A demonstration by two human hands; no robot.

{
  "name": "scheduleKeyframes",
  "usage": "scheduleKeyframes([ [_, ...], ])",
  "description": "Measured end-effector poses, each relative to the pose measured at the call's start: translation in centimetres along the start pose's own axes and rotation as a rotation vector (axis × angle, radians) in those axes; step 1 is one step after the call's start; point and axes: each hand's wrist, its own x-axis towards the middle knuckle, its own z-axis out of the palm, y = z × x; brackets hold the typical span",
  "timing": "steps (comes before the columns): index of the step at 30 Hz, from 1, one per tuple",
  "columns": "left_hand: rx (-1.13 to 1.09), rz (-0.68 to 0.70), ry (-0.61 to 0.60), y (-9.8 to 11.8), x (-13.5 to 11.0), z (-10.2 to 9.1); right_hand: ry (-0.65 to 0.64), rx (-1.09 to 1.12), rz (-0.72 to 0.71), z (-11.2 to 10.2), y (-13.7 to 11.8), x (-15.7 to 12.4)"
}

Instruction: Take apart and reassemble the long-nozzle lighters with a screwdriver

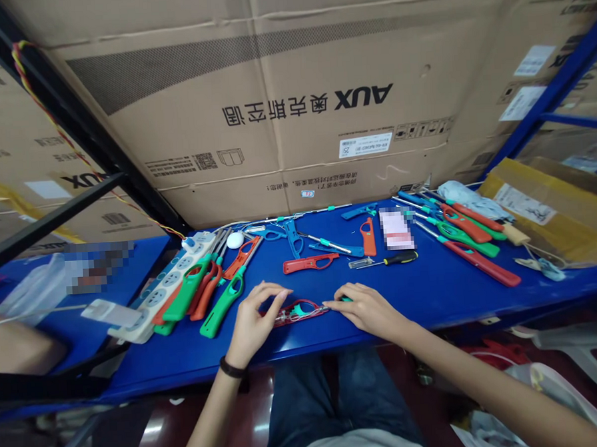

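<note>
An opened red lighter casing (307,315) lies near the table's front edge, with a turquoise trigger piece and thin wires showing inside it. My left hand (256,319) curls round the casing's left end, thumb and fingers closed on it. At the opposite end, my right hand (367,308) is closed, its fingertips pinching beside the wires. A small green part (346,299) peeks out from under the right fingers; the rest of it is hidden. Beyond the hands lies an empty red casing half (310,263).
Assembled lighters (225,304) lean over a white power strip (174,277) at left. More lighters (473,251) lie at right, beside an open carton (532,204). A screwdriver (400,258), blue casing halves (293,238) and a white ball (235,240) lie behind. A tall cardboard box (294,143) backs the table.
</note>
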Motion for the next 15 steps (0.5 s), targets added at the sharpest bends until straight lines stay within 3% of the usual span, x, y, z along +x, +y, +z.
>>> scheduleKeyframes([
  [2,0.071,0.011,0.030,-0.1,-0.6,-0.9,0.004,0.004,0.002,-0.1,0.0,0.0],
  [4,0.142,0.013,-0.014,-0.4,-1.3,-1.3,0.013,0.009,0.013,-0.2,-0.1,0.1],
  [8,0.224,-0.023,-0.125,-1.0,-2.5,-0.7,0.035,0.008,0.030,-0.3,-0.2,0.1],
  [15,0.213,-0.010,-0.162,-1.4,-2.1,-0.5,0.049,0.013,0.010,-0.3,-0.2,0.2],
])
